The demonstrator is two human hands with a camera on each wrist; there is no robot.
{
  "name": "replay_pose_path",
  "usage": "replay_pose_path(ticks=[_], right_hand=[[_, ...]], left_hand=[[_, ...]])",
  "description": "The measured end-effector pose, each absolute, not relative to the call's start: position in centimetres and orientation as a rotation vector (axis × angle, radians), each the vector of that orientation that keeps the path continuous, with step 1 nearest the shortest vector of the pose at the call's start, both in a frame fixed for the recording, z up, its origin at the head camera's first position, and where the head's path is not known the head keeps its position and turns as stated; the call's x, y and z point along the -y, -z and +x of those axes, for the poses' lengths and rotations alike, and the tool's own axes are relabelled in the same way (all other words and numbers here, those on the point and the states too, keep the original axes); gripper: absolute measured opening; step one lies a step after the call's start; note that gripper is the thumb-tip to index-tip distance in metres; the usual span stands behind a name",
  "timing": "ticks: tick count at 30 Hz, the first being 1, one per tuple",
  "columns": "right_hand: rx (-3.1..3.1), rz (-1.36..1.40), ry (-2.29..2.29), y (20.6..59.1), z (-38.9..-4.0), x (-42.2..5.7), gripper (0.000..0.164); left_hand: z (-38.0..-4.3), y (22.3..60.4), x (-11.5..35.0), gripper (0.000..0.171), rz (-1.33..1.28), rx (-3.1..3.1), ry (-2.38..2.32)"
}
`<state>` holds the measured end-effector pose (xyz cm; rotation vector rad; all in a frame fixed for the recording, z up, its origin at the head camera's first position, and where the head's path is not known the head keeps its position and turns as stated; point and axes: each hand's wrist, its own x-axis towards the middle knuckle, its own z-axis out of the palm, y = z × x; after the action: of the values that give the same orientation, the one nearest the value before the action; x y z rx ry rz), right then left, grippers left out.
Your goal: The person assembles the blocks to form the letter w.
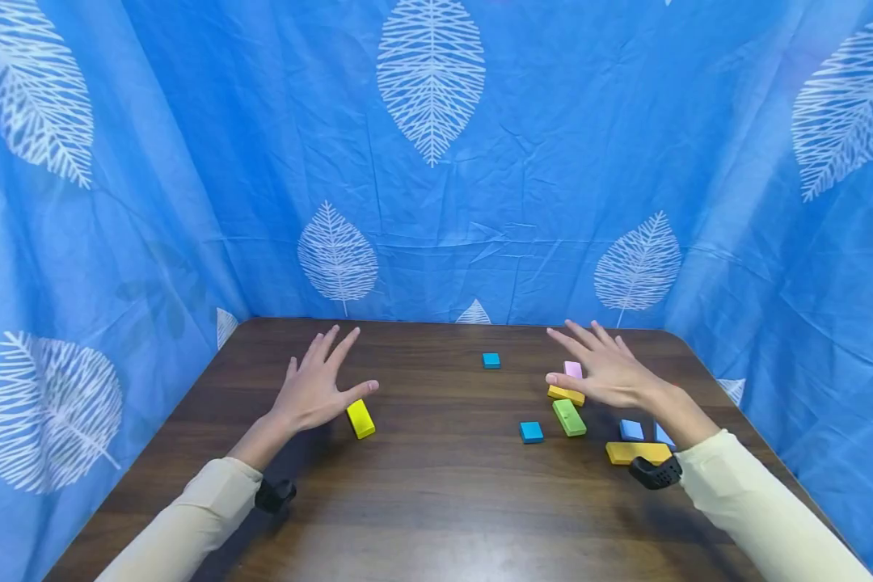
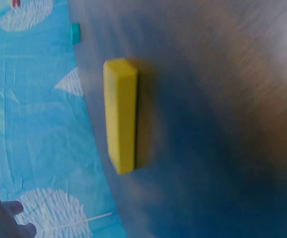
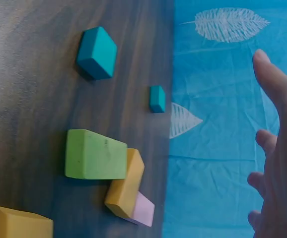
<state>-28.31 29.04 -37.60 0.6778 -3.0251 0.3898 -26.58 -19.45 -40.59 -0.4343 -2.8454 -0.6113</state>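
My left hand (image 1: 313, 392) hovers over the left part of the table with fingers spread, holding nothing. Just beside its thumb lies a yellow block (image 1: 360, 419), which also fills the middle of the left wrist view. On the other side my right hand (image 1: 607, 368) is held up, fingers spread and nothing in them. Near it are a pink block (image 1: 573, 369), an orange block (image 1: 566, 395) and a green block (image 1: 569, 418), set close together. The right hand partly covers the pink and orange ones in the head view.
Two teal blocks, a far one (image 1: 491, 360) and a nearer one (image 1: 531, 432), lie on the brown wooden table (image 1: 422, 501). By the right forearm are a yellow-orange block (image 1: 636, 453), a light blue block (image 1: 631, 430) and a partly hidden blue piece (image 1: 664, 436). Blue curtains (image 1: 436, 202) surround the table.
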Motion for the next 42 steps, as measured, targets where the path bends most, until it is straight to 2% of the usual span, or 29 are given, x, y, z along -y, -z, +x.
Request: replay_pose_path(ticks=[10, 20, 27, 33, 42], right_hand=[[3.011, 0.846, -0.706, 40.0, -28.5, -28.8, 0.081], [3.069, 0.904, -0.746, 42.3, -28.4, -29.3, 0.085], [3.051, 0.944, -0.771, 42.9, -28.4, -30.1, 0.085], [3.076, 0.929, -0.792, 43.4, -28.4, -30.8, 0.075], [3.146, 1.035, -0.735, 43.2, -28.3, -31.2, 0.061]], left_hand=[[-24.7, 43.0, 19.8, 0.111, -0.43, 2.85, 0.974], [-24.7, 44.6, 20.2, 0.122, -0.28, 3.011, 1.164], [-24.9, 44.9, 20.2, 0.114, -0.229, 3.048, 1.168], [-25.0, 45.1, 20.2, 0.098, -0.188, 3.042, 1.172], [-25.1, 44.9, 20.1, 0.095, -0.199, 3.037, 1.223]])
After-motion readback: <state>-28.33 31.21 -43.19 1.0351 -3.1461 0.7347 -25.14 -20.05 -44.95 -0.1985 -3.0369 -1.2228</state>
